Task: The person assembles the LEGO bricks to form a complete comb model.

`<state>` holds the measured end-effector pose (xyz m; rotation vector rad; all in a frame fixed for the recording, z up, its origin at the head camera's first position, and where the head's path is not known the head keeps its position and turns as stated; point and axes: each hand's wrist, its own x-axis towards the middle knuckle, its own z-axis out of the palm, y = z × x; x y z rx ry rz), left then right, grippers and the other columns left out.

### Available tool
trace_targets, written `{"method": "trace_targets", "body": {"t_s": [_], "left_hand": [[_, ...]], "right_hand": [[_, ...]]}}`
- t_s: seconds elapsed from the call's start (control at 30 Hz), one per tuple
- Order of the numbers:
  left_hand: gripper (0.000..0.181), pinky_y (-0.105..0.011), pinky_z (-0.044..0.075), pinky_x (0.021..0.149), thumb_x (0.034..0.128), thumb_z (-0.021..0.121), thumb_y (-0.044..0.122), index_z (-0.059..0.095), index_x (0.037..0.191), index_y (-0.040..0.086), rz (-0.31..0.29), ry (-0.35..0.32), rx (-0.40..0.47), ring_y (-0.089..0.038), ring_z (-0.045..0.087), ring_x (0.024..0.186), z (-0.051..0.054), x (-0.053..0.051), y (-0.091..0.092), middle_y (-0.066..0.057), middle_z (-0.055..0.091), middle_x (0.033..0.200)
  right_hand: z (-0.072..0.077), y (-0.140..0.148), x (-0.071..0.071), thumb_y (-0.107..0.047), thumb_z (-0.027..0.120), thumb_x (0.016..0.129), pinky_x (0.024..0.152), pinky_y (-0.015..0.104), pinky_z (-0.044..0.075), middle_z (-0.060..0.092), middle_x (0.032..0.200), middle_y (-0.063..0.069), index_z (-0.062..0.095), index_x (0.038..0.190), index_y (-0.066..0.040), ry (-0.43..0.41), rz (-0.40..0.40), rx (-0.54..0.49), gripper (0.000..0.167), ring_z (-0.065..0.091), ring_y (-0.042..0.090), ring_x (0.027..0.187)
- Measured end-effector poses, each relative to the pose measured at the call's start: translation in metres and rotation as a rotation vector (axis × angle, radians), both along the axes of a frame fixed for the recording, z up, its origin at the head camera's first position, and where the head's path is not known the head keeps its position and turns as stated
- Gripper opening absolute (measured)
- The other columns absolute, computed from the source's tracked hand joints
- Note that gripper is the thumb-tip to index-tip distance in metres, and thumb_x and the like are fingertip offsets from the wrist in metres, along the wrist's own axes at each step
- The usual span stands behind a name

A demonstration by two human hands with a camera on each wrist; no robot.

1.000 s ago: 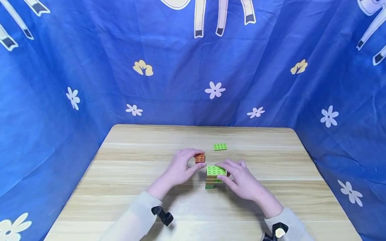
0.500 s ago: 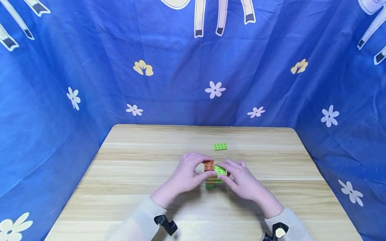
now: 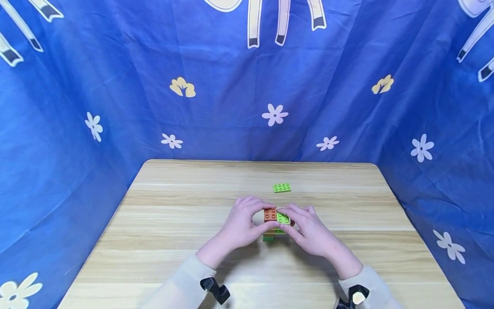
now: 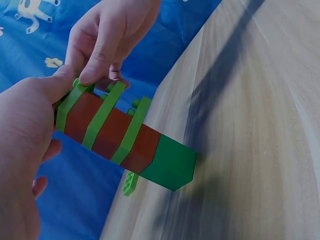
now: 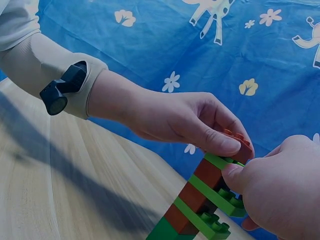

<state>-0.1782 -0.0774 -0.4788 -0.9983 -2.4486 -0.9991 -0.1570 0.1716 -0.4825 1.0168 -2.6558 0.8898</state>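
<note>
A tower of toy bricks (image 4: 112, 131) stands upright on the table, its reddish-brown bricks alternating with lime-green plates above a dark green brick (image 4: 170, 162). At its top left sits a brown four-stud brick (image 3: 270, 214), pinched between the thumb and fingers of my left hand (image 3: 244, 225). The lime top plate (image 3: 283, 219) extends to the right of that brick. My right hand (image 3: 310, 234) grips this plate's right end with thumb and fingers. Something reddish-brown shows beneath the right fingers in the left wrist view; its shape is mostly hidden. Lower plates jut out on the same side.
A loose lime-green plate (image 3: 281, 188) lies on the wooden table (image 3: 185, 184) behind the tower. Blue printed cloth (image 3: 231, 86) hangs behind the table and along both sides. Each wrist carries a small black camera.
My left hand has moved right and slightly nearer, bringing the brown brick from beside the tower onto the left part of its top plate. The right hand has stayed in place.
</note>
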Motion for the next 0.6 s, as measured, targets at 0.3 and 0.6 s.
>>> {"method": "trace_targets", "body": {"t_s": [0.3, 0.6], "left_hand": [[0.047, -0.047, 0.042, 0.106, 0.0875, 0.085, 0.052, 0.078, 0.120, 0.019, 0.015, 0.015, -0.023, -0.012, 0.063, 0.109, 0.0003, -0.0016, 0.0010, 0.008, 0.075, 0.110], [0.043, -0.044, 0.046, 0.095, 0.0871, 0.085, 0.051, 0.080, 0.116, 0.020, 0.013, 0.052, -0.041, -0.010, 0.061, 0.099, 0.0030, -0.0022, 0.0021, 0.013, 0.070, 0.096]], "right_hand": [[0.0006, 0.0005, 0.0003, -0.031, 0.067, 0.106, 0.088, 0.039, 0.035, 0.063, 0.119, -0.018, 0.066, 0.140, -0.015, -0.006, 0.002, -0.003, 0.038, 0.056, -0.003, 0.089], [0.0009, -0.0002, 0.0004, -0.031, 0.067, 0.106, 0.088, 0.039, 0.035, 0.064, 0.120, -0.017, 0.066, 0.139, -0.015, -0.011, -0.004, 0.011, 0.037, 0.056, -0.004, 0.089]]}}
